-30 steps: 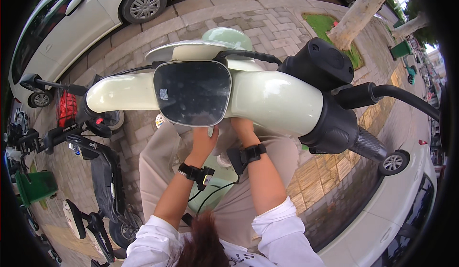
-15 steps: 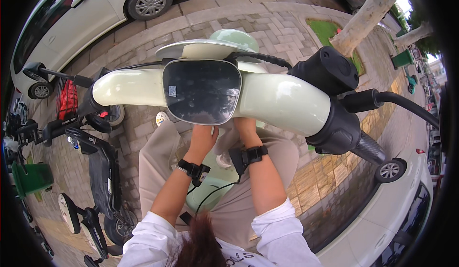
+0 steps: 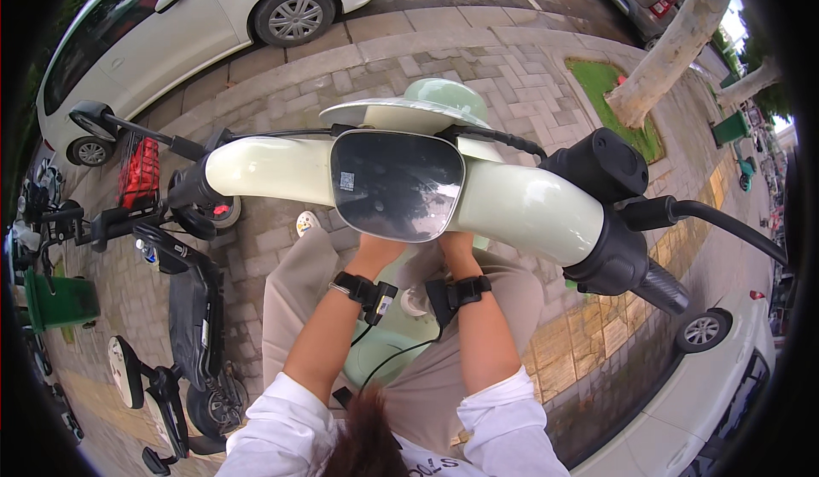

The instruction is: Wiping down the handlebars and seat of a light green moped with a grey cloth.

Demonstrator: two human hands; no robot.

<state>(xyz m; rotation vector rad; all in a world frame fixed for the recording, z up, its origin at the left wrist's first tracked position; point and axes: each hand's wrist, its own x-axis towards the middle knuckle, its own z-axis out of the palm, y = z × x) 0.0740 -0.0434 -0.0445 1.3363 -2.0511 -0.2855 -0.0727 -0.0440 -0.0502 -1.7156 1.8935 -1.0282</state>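
Observation:
A pale green scooter's handlebar (image 3: pixel 537 212) spans the view in front of me, with a dark display (image 3: pixel 397 187) at its middle. My left hand (image 3: pixel 380 250) reaches under the display's lower edge; only its back and wrist show. Beside it my right hand (image 3: pixel 457 241) also goes in beneath the handlebar. The fingers of both hands are hidden, so what they touch cannot be seen. Black straps with small devices sit on both wrists, the left one (image 3: pixel 365 293) joined to a cable. My legs straddle the scooter's pale green body (image 3: pixel 388 357).
A black grip (image 3: pixel 657 287) and a mirror stem (image 3: pixel 725 221) stick out right. A black cup-shaped holder (image 3: pixel 601 163) sits on the bar. Another scooter (image 3: pixel 192 315) is parked close left. White cars (image 3: pixel 171 42) stand ahead and at the lower right; a tree trunk (image 3: pixel 674 42) rises at right.
The handlebar and display appear shifted right and down in the view. My left hand is now further under the display, with less of it showing.

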